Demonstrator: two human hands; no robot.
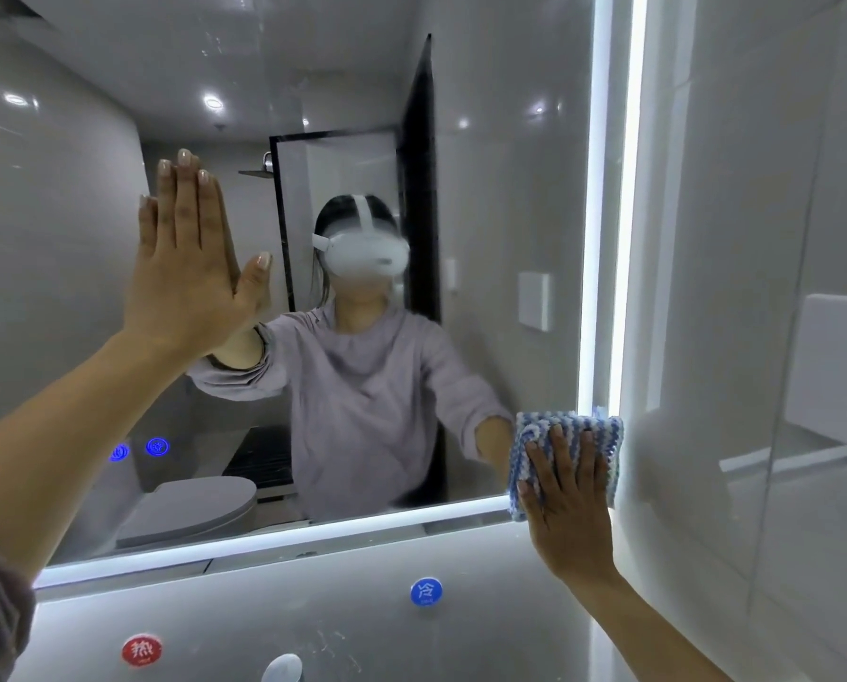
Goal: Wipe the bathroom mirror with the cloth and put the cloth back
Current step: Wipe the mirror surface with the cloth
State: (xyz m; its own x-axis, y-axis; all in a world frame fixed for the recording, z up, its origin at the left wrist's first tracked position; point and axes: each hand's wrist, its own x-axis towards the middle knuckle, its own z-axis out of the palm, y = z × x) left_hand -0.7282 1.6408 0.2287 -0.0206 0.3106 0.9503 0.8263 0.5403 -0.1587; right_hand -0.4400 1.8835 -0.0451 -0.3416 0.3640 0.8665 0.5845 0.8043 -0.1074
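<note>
Right hand flat, fingers spread, pressing a folded blue-and-white knitted cloth against the glass — cloth sits at the bottom right corner of the large rectangular backlit bathroom mirror, overlapping the lit edge strip. It is pinned under the palm, not pinched; fingers not curled round it. Left hand open, palm flat on the mirror at its left side, fingers together pointing up, thumb out to the right, holding nothing. The two hands are well apart. Below the mirror, on the glossy grey wall tile: round blue sticker and round red sticker, each with a white character. White wall socket on the right side wall.
</note>
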